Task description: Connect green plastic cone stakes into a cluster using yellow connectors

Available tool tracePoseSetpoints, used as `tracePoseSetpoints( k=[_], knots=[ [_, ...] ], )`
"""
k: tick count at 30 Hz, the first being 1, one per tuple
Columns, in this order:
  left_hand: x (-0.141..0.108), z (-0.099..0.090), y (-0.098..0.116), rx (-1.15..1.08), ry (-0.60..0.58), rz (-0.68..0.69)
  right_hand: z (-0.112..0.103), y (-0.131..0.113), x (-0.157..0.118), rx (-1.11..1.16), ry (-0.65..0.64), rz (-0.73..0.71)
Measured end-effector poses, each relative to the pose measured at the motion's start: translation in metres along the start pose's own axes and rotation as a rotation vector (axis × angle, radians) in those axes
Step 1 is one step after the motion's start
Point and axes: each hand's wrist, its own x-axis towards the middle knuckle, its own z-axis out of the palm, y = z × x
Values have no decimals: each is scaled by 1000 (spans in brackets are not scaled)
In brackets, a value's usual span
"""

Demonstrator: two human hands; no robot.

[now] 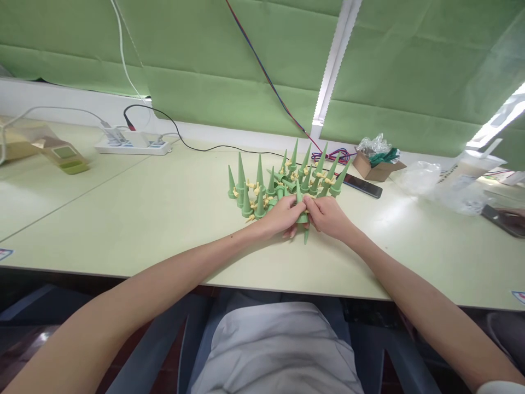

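Note:
Several green cones with small yellow valve pieces stand in a cluster on the pale table, and a few lie on their sides. In front of them my left hand is closed around one green cone, its tip pointing up. My right hand meets it from the right, thumb and fingers pinched at the cone's side by a bit of yellow; what they grip is mostly hidden. Below the hands, another green tip points down toward the table.
Behind the cones lie a dark phone and coiled red-blue wire. A small cardboard box, clear plastic bags and a cup stand at the right. A power strip lies back left.

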Motion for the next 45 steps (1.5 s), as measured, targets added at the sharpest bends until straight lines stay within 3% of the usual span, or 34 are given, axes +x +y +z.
tracePoseSetpoints(
  k=[15,29,45],
  knots=[
    [-2,1,-4,324,196,283,3,-2,-2,75,56,3],
    [-3,1,-3,323,205,284,3,-3,-3,174,63,40],
    [-1,1,-6,374,199,301,1,-1,-3,31,41,9]
  ],
)
